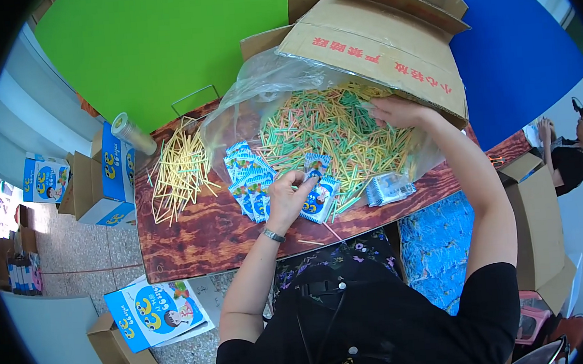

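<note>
My left hand [288, 197] is closed on a small blue-and-white packet [317, 165], pinched between thumb and fingers. Another packet [320, 199] lies right beside that hand, and several more overlap in a packet pile [247, 178] to its left. My right hand [399, 112] reaches under the carton flap to the far side of a big heap of thin pastel sticks [328, 128], in yellow, green and pink. Its fingers are bent together at the green sticks; what they hold, if anything, I cannot make out. The heap spills from a clear plastic bag [231, 111].
The large cardboard carton [376, 38] lies open over the heap. Yellow sticks [184, 170] form a pile on the left of the wood-patterned table [174, 253], beside a clear cylinder [131, 131]. More packets [389, 189] lie at right. Cartons stand around; a person [573, 146] sits far right.
</note>
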Available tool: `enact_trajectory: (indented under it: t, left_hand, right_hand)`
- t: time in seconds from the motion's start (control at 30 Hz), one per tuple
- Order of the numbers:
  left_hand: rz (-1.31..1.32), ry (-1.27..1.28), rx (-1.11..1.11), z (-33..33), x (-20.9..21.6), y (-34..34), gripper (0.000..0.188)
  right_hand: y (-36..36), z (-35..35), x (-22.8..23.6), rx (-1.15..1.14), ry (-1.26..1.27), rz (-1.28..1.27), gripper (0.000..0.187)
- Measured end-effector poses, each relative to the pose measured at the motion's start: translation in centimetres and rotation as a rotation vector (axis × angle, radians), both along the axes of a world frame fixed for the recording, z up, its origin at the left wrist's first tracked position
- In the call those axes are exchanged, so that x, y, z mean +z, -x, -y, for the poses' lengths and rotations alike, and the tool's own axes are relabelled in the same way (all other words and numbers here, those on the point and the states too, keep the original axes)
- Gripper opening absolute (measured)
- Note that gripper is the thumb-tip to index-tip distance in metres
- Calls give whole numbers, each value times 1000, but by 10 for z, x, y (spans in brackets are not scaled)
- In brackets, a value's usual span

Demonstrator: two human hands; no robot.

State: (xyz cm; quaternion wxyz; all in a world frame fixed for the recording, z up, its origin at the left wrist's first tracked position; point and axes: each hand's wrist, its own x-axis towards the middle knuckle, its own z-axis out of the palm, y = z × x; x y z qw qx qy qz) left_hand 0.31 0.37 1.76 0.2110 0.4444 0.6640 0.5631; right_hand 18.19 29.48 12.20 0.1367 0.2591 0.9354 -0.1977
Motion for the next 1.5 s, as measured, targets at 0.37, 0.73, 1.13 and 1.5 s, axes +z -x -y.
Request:
enact_trajectory:
  t: [0.37,0.73,1.13,1.5]
  left_hand:
    - [-128,-8,40,-15,6,-5,17]
    - [-393,-130,135,-14,6,-3,20]
    - [-601,-217,148,-17,3,-4,18]
    - [-528,-240,146,-22,9,-11,18]
  right_hand:
    - [31,84,63,299,285,12,28]
    - [56,106,71,397,18,102,24]
    - [104,151,97,500,-319,632,23]
    - [105,162,105,479,-413,483,22]
